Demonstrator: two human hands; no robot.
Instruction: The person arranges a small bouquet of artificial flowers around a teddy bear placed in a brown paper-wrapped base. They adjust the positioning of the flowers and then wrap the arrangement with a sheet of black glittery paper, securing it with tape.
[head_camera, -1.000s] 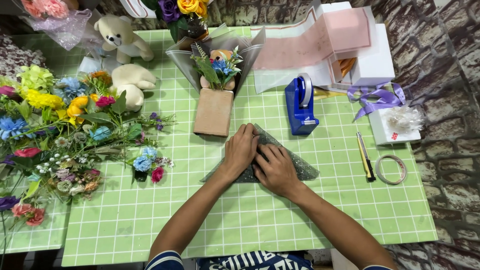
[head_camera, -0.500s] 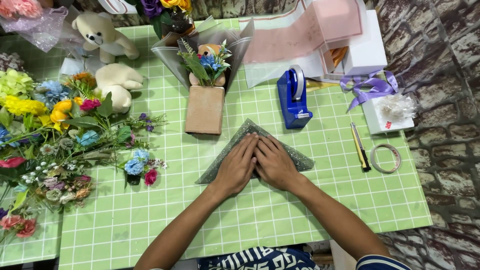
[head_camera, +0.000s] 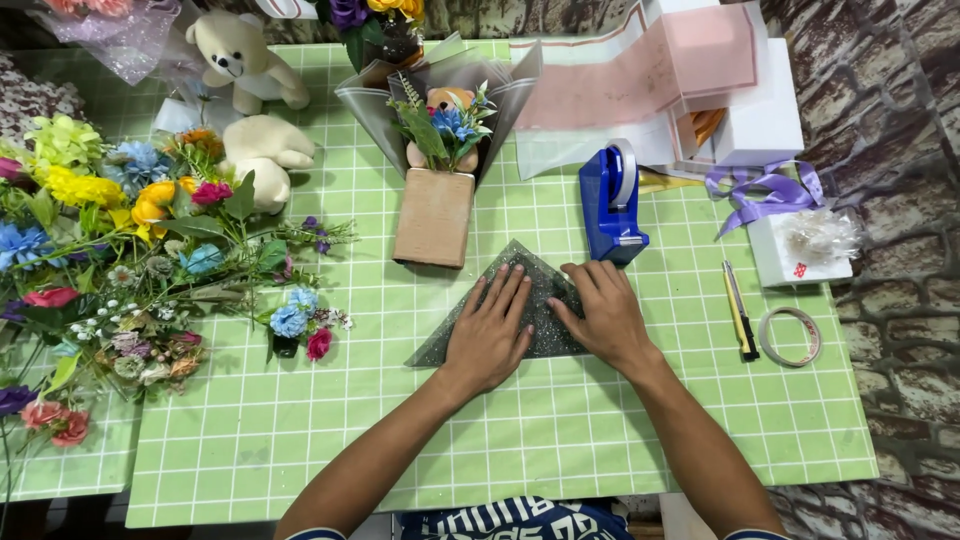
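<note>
Table (head_camera: 300, 440): my work surface, covered w/ green grid-pattern cloth, white lines.
Floor (head_camera: 900, 400): right of table, brown-grey stone-look, pale cracks.
Far edge (head_camera: 250, 20): dark, detail unclear.
Light: even, soft shadows, source not seen.

the scene is lit brightly and evenly from above, and colours are rendered vivid and saturated. only soft, short shadows are cast: a faint one is seen under the left hand (head_camera: 490, 335) and the right hand (head_camera: 603, 315), and another beside the blue tape dispenser (head_camera: 611, 205). mild glare is picked up on the pink and white paper (head_camera: 650, 75) at the top, where detail is slightly washed out. the green checked mat (head_camera: 560, 440) is shown in sharp focus, its grid lines crisp at the centre. the lines are bent slightly outward toward the edges, so some wide-angle distortion is revealed. the corners are left darker, and the flowers (head_camera: 100, 250) at the far left are rendered a little softer. no motion blur is noted on the hands.
</note>
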